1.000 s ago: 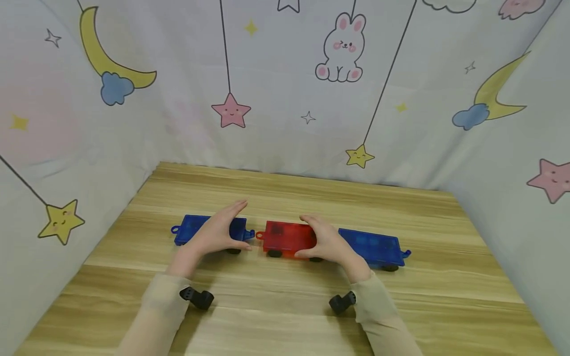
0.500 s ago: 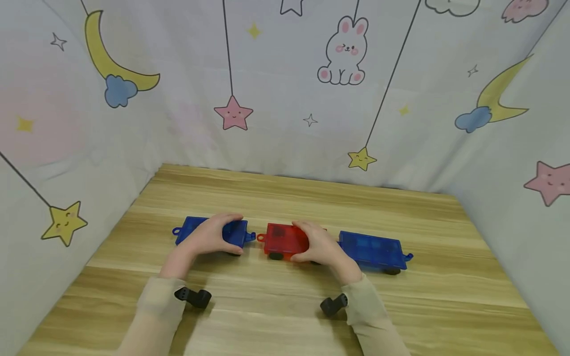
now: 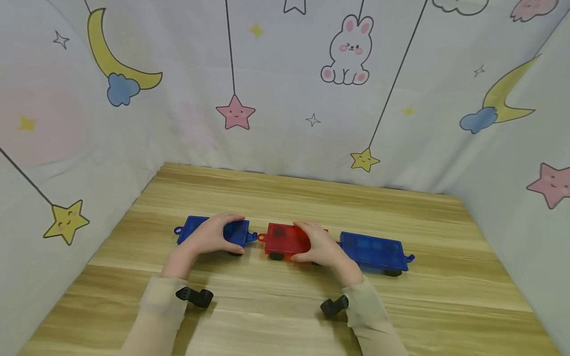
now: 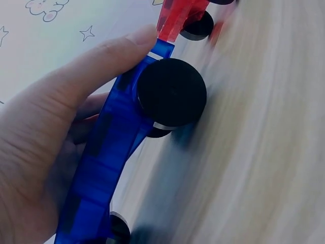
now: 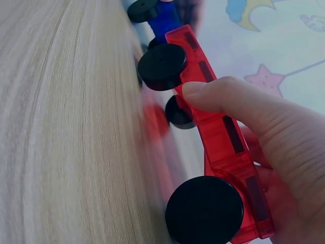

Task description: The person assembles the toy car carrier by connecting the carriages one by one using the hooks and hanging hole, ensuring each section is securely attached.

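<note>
Three translucent toy train cars with black wheels stand in a row on the table. My left hand (image 3: 207, 237) grips the left blue train car (image 3: 190, 227) from above, thumb on the near side and fingers on the far side. In the left wrist view, the thumb lies along the side of this blue car (image 4: 99, 157). My right hand (image 3: 322, 247) holds the red train car (image 3: 285, 240) in the middle, its thumb (image 5: 203, 95) pressed on the side. The blue car's hook (image 3: 253, 237) meets the red car's ring (image 3: 261, 238). The right blue train car (image 3: 374, 251) stands untouched behind the red one.
The wooden table (image 3: 267, 306) runs back to a white cloth backdrop (image 3: 285, 138) printed with stars, moons and a bunny. Cloth also flanks both sides. A small black wrist camera (image 3: 196, 296) sits on the left sleeve, another camera (image 3: 334, 305) on the right.
The fingers of my left hand have closed from a wide spread onto the left blue car. My right hand has shifted left along the red car and tightened round it. The cars have hardly moved.
</note>
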### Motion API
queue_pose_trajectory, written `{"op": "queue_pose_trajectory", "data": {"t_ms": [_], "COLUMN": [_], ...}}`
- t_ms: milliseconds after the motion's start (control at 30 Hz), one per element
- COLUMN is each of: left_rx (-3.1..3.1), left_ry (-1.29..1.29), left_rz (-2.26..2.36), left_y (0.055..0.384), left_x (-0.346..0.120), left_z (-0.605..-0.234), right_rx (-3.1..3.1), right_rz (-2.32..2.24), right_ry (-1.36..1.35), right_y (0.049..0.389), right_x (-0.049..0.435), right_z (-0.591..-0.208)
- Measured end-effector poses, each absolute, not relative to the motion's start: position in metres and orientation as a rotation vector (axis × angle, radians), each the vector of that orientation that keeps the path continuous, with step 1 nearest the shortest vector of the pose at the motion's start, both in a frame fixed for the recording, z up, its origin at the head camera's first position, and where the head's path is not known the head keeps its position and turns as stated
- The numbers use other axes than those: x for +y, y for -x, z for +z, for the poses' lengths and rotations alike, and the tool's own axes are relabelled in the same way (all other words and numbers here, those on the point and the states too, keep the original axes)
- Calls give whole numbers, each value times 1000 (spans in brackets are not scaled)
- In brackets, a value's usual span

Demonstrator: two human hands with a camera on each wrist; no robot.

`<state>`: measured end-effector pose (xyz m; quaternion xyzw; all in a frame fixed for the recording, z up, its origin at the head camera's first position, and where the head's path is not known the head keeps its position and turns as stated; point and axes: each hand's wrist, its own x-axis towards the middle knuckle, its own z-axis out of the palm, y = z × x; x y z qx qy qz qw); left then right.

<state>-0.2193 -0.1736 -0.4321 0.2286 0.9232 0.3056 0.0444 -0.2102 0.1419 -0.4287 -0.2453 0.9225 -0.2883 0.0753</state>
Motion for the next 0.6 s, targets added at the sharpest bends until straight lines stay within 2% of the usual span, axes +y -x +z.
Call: {"op": "queue_pose_trajectory", "data": {"t_ms": [600], "left_rx": [2829], "left_ry": [-687], "left_rz": [910], "left_y": [218], "left_x": [-169], "left_z": [-432], "right_rx": [2764], "right_rz": [-919], "right_ry": [721], "right_y": [209], "right_x": [145], "right_z": [-427]}}
